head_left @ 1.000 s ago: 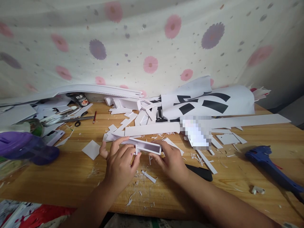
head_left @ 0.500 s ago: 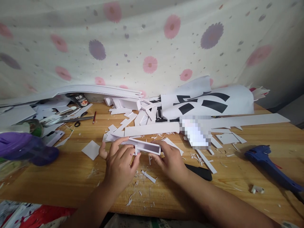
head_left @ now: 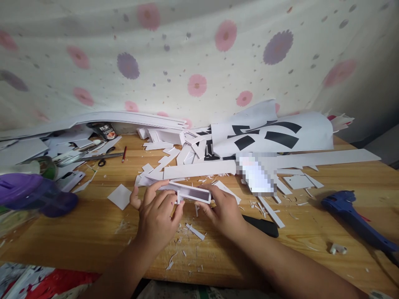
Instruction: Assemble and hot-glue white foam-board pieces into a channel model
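Observation:
Between my two hands is a long, narrow white foam-board piece (head_left: pixel 195 192) with raised walls, like a shallow open box. My left hand (head_left: pixel 158 207) grips its left part, thumb near a short cross wall and fingers over the far side. At its right end my right hand (head_left: pixel 222 207) pinches it between thumb and fingers. The piece is held just above the table, and its left portion is partly hidden by my left hand. Beyond it lies a long white strip (head_left: pixel 199 169). A small white offcut (head_left: pixel 195 231) rests in front of the hands.
A blue glue gun (head_left: pixel 349 211) lies at the right, near small white earbuds (head_left: pixel 338 248). By my right forearm is a black-handled tool (head_left: pixel 262 225). A blurred phone (head_left: pixel 257 174) sits behind. Scissors (head_left: pixel 102 162), a pencil (head_left: pixel 124 154) and a purple container (head_left: pixel 37 195) are at the left.

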